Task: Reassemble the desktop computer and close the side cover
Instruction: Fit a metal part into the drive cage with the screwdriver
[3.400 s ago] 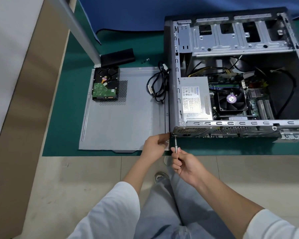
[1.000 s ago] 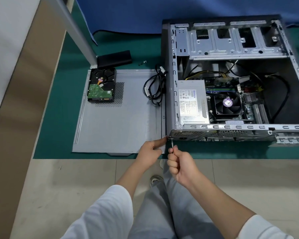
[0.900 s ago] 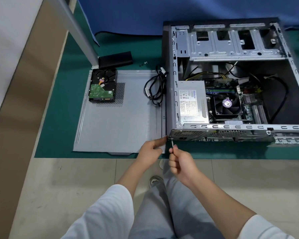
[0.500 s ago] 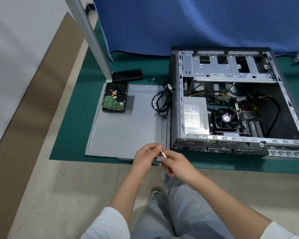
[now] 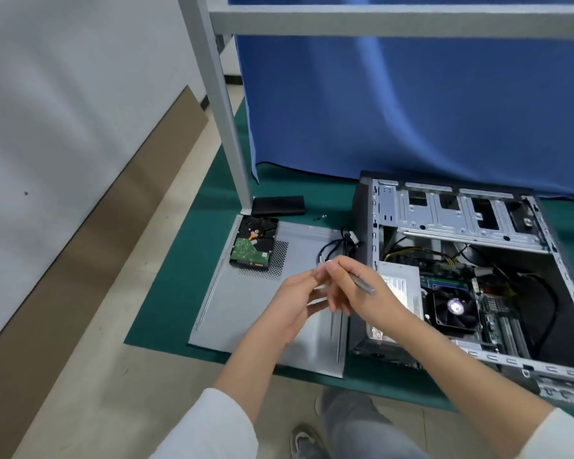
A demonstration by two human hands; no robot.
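Green matting (image 5: 166, 313) covers the floor beneath a blue curtain (image 5: 411, 104) and a grey metal frame post (image 5: 222, 111). On it lies the open grey steel desktop computer case (image 5: 471, 226), its inside showing a silver power supply box (image 5: 401, 289) and a black cooler fan (image 5: 454, 308). Just left of the case, the flat grey metal side cover (image 5: 246, 313) lies on the mat, and a bare hard drive with a green circuit board (image 5: 253, 247) rests on its far corner. A loose bundle of black cables (image 5: 337, 250) lies near the case wall.

Both hands meet in mid-air over the cover. The right hand (image 5: 355, 289) has its fingers curled round a thin silver screwdriver (image 5: 363, 286), whose shaft points towards the case. The left hand (image 5: 295, 299) has loosely bent fingers touching the right's fingertips; whether it pinches a screw there, I cannot tell (the spot is blurred).

The step in hand looks like a pause between fastenings. With the drive outside the case, the next move probably calls for lifting it off the cover and seating it in the metal drive bays (image 5: 451, 213) before the cover can go on.
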